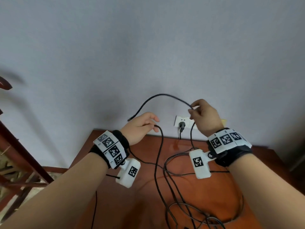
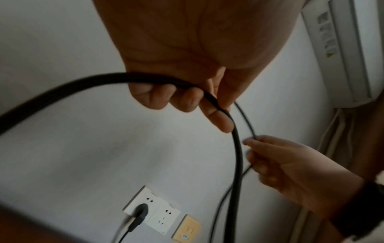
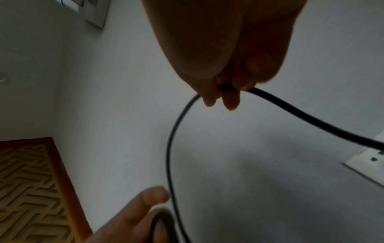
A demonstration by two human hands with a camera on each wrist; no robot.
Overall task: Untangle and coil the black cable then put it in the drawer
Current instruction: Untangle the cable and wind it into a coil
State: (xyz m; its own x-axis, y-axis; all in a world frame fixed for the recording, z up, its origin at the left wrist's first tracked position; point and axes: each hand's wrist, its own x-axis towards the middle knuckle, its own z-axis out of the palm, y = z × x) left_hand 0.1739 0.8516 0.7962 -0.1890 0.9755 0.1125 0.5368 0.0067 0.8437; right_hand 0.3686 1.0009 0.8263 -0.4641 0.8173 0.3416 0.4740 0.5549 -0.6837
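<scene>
Black cable [image 1: 166, 96] gripped by left hand [image 1: 140, 128], pinched by right hand [image 1: 204, 116], plugged wall socket [image 1: 182, 123] behind

The cable [image 1: 166, 96] pinched in both hands was black. Below the grips, the tabletop [image 1: 145, 192] was glossy red-brown, the wall outlet [image 1: 179, 121] white, and the wristbands [image 1: 109, 146] white with black square-code markers.

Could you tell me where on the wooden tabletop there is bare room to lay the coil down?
The wooden tabletop looks bare at its left-centre, between the left hand wrist's camera and the near edge. The centre and right are crowded with loops of black cable, thickest at the near-right.
</scene>
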